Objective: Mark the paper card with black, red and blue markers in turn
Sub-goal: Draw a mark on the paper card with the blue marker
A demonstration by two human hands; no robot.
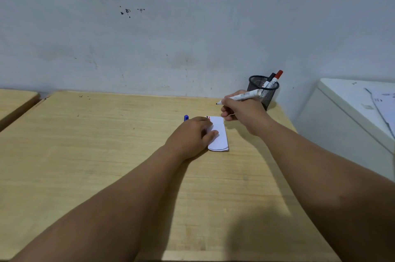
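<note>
- Pale grey wall (192,26) fills the top half, scuffed and flecked with dark specks; below it runs a light wooden desk (106,155), with a second wooden surface (15,99) just apart at nine o'clock and a white cabinet (342,112) at three o'clock
- White paper card (219,135) lies flat on the desk, just right of centre, long side running away from the viewer; small red and dark marks show at its far left corner
- Left hand (190,138) presses down on the card's left side, thumb laid across the paper; its grip is curled around something, and a blue cap (186,117) pokes out beyond the knuckles at twelve o'clock; whether the fingers clamp it I cannot tell
- Right hand (241,108) hovers above the desk at one o'clock from the card, fingers closed in a writing grip around a white marker (239,97); the bare dark tip points toward nine o'clock, off the paper; its ink colour is too small to tell
- Black mesh pen holder (264,91) stands by the wall just behind the right hand; a red-capped marker (277,75) and a black-capped marker (271,78) lean out of it, side by side
</note>
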